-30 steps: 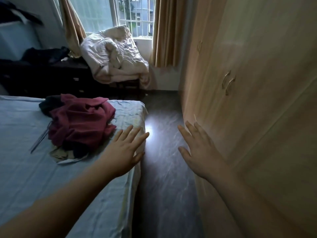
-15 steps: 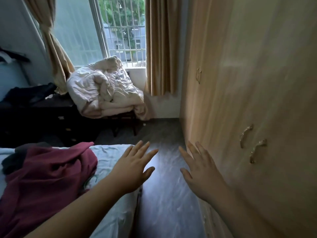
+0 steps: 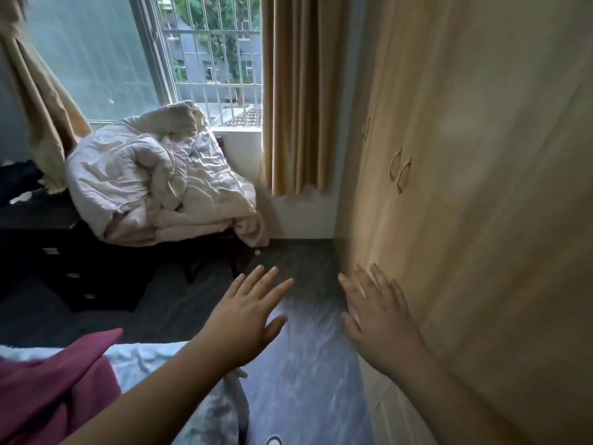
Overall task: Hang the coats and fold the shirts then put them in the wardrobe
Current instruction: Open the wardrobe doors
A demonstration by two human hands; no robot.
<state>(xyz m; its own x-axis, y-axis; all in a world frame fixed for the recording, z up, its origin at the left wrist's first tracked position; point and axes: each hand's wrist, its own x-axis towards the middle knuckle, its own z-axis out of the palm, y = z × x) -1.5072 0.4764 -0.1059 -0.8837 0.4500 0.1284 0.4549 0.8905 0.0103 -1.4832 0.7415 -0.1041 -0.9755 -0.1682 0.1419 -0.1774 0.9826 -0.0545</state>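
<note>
Both bare forearms reach forward from the lower edge of the view. The left hand [image 3: 247, 319] is held palm down with straight, spread fingers pointing toward one o'clock. The right hand [image 3: 378, 316] is also palm down, its fingers straight and fanned toward eleven o'clock. Neither hand holds anything.

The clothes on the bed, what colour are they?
Dark pinkish red, a maroon garment bunched on the pale blue bed sheet, seen in the head view.

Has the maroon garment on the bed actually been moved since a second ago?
No. The maroon garment lies on the same bed corner; only the camera tilted up. Neither hand touches it.
</note>
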